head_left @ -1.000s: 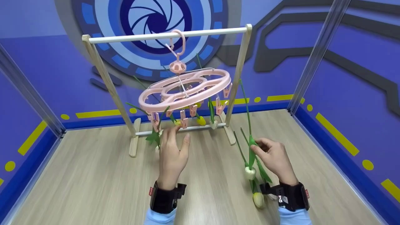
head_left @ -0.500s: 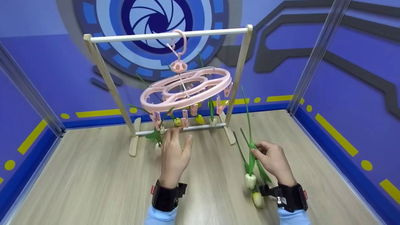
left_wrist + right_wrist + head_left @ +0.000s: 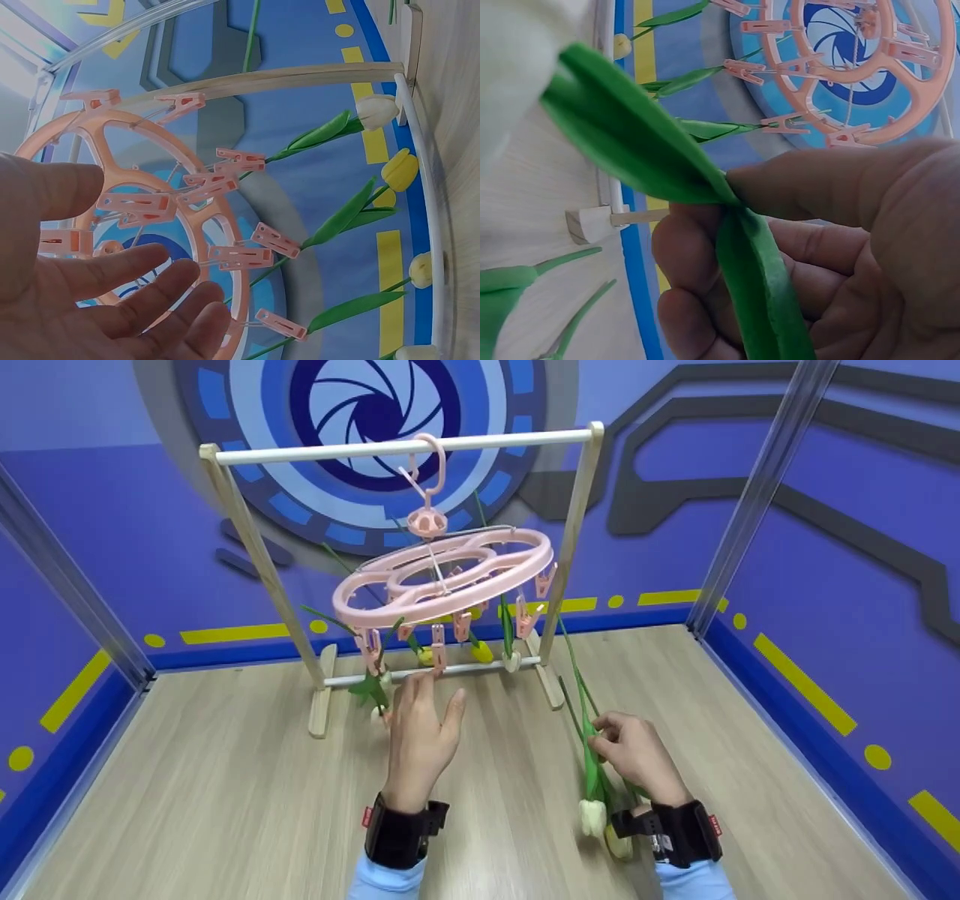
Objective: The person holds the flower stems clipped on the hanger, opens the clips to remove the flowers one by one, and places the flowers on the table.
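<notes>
My right hand pinches a white tulip between thumb and fingers at its green leaves. The bloom hangs down near the tabletop, and the stem points up and away. My left hand is raised in front of a pink clip hanger, its fingers relaxed and slightly spread, holding nothing. Its fingertips are just below a pink clip; whether they touch cannot be told. Several tulips hang bloom-down from the hanger's clips, among them a yellow tulip and a white tulip.
A wooden rack with a white top bar carries the hanger, which tilts lower on the left. On the table beneath my right hand lies a pale yellow tulip, partly hidden. Blue printed panels enclose the back and sides.
My right hand has moved toward me and slightly left, and the white tulip has come down with it. The left hand has barely moved and stays by the clip.
</notes>
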